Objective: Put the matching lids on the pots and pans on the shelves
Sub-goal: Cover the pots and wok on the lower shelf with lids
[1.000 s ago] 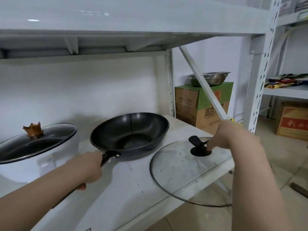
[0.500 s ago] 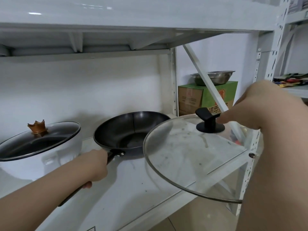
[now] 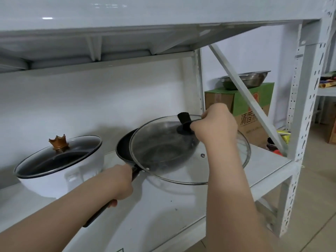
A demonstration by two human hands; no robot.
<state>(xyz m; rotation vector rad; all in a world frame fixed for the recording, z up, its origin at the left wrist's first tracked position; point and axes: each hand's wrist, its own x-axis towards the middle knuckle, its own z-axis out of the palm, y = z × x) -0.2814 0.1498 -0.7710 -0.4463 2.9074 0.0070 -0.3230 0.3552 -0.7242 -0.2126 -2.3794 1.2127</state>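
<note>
A black wok (image 3: 123,148) stands on the white shelf (image 3: 163,211). My left hand (image 3: 120,182) grips its long dark handle (image 3: 96,215). A large glass lid (image 3: 163,151) with a black knob (image 3: 184,122) hovers tilted over the wok, covering most of it and hanging out past its right side. My right hand (image 3: 216,124) holds the lid by the knob. To the left sits a white pot (image 3: 60,177), closed with a glass lid (image 3: 54,157) that has a gold crown knob (image 3: 59,141).
An upper shelf (image 3: 127,17) hangs low overhead. A diagonal brace (image 3: 243,95) and the perforated upright (image 3: 305,124) bound the right side. Behind them, a steel bowl (image 3: 245,81) rests on a green and brown carton (image 3: 254,110). Tiled floor lies at the lower right.
My right hand lifted the glass lid off the shelf's front edge and carried it left, over the wok. My left hand kept its grip on the wok handle.
</note>
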